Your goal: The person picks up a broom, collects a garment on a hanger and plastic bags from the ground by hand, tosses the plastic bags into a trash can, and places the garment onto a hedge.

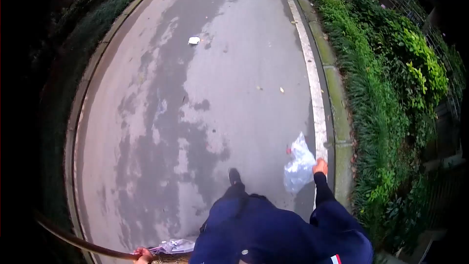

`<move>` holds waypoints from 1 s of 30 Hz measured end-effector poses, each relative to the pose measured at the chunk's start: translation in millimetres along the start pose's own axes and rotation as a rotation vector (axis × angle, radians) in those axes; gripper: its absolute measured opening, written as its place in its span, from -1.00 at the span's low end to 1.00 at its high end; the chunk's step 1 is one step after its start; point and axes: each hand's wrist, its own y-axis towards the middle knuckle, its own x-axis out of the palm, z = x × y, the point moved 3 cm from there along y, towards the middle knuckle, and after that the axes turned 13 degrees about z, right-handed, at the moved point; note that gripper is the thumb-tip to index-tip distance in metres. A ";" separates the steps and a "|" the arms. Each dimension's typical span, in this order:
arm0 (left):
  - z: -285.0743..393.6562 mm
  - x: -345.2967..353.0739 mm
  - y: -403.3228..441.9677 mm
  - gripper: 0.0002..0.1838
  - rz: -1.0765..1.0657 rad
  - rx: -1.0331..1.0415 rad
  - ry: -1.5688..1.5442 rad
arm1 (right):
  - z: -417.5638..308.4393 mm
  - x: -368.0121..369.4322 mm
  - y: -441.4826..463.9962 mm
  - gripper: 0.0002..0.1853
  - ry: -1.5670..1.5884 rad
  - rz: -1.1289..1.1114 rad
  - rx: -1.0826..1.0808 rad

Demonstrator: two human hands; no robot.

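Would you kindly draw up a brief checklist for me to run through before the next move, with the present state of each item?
1. Right hand has hold of the clear plastic bag: ok, fingers closed at its edge.
2. Left hand is on the brown pole: ok, though the picture's bottom edge cuts the hand off.
3. Left hand also grips the crumpled plastic beside it: cannot tell.
4. White item is beside a hand: not ok, it lies on the road well ahead.
5. Visible shoe is within the road, off the kerb: ok.
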 end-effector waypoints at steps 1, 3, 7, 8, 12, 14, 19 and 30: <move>-22.4 40.8 -7.9 -0.86 -0.011 -0.003 0.002 | -14.7 5.4 14.3 -0.83 -0.019 0.002 0.024; -67.9 114.2 -21.9 -0.86 0.021 0.026 0.055 | -35.2 20.1 46.3 -0.79 -0.138 -0.113 0.103; -193.9 248.8 -124.4 -0.83 0.051 -0.019 -0.026 | -87.7 59.7 121.6 -0.78 -0.195 -0.100 0.194; -185.0 284.0 -44.7 -0.81 -0.242 0.022 0.032 | -111.4 72.2 151.1 -0.79 -0.290 -0.214 0.211; -309.4 392.4 -112.7 -0.79 -0.064 0.025 0.031 | -209.7 156.2 272.3 -0.83 -0.355 -0.270 0.276; -372.2 448.7 -136.1 -0.78 -0.025 0.000 -0.007 | -277.8 203.3 350.1 -0.84 -0.336 -0.336 0.279; -486.1 554.6 -184.6 -0.76 0.121 -0.112 -0.074 | -524.3 291.5 543.7 -0.82 -0.233 -0.377 0.058; -767.4 826.5 -260.1 -0.80 0.257 0.015 -0.013 | -1168.8 468.8 826.9 -0.77 0.317 -0.150 -0.669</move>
